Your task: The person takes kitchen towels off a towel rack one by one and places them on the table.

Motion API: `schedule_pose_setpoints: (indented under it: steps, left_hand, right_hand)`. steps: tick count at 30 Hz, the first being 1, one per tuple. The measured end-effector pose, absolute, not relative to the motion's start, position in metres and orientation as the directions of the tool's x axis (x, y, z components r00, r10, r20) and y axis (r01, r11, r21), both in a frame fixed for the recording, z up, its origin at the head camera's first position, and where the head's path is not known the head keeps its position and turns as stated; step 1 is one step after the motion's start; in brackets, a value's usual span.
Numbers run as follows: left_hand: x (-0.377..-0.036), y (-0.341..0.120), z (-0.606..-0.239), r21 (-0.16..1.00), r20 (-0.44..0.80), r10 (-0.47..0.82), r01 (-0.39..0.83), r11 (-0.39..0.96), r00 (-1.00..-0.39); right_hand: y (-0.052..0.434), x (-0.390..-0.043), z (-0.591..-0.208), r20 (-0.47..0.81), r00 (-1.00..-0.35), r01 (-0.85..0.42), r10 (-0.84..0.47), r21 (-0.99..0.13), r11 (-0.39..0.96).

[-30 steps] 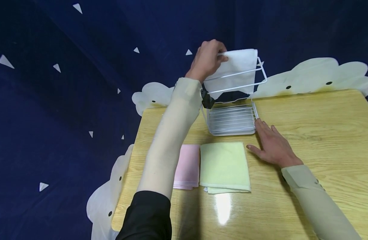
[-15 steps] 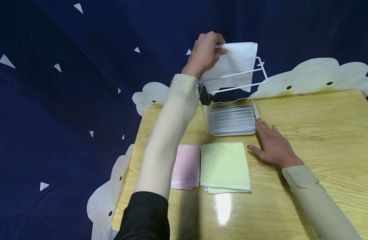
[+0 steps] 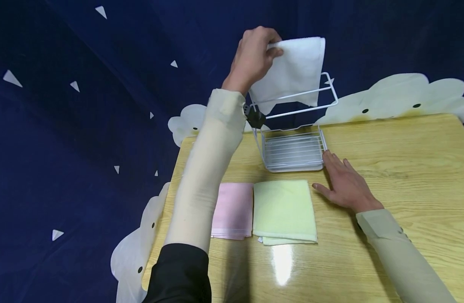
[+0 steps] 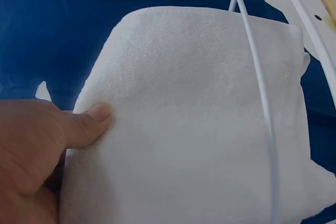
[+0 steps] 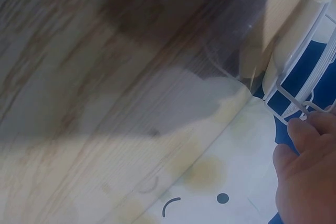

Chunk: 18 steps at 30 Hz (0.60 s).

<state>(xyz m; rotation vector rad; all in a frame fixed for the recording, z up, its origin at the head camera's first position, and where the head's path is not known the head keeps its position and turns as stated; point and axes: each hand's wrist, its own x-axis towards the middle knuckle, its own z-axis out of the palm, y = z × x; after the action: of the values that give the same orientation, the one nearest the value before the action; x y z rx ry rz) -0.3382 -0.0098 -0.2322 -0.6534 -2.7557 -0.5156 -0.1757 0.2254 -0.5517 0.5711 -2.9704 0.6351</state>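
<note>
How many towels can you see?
3. The white towel is held up by the left hand above the wire rack; the pink towel and green towel lie side by side on the table.

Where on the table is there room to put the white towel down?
The table is bare to the right of the right hand, and along the near edge in front of the green towel. It is crowded at the left, where the rack, pink towel and green towel lie together.

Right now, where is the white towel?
In the head view the white towel is up in the air, gripped by the left hand, above the wire rack at the table's far edge.
</note>
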Motion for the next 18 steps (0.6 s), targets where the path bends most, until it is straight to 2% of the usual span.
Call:
schedule_pose_setpoints:
  steps: [10, 18]
  left_hand:
    - [-0.329, -0.012, -0.215, 0.24, 0.37, 0.4, 0.503, 0.831, -0.838]
    - [-0.324, -0.022, -0.202, 0.264, 0.407, 0.383, 0.508, 0.82, -0.829]
  right_hand:
    - [0.223, -0.177, -0.553, 0.14, -0.929, -0.371, -0.344, -0.385, 0.845]
    - [0.223, -0.179, -0.554, 0.146, -0.928, -0.374, -0.344, -0.379, 0.847]
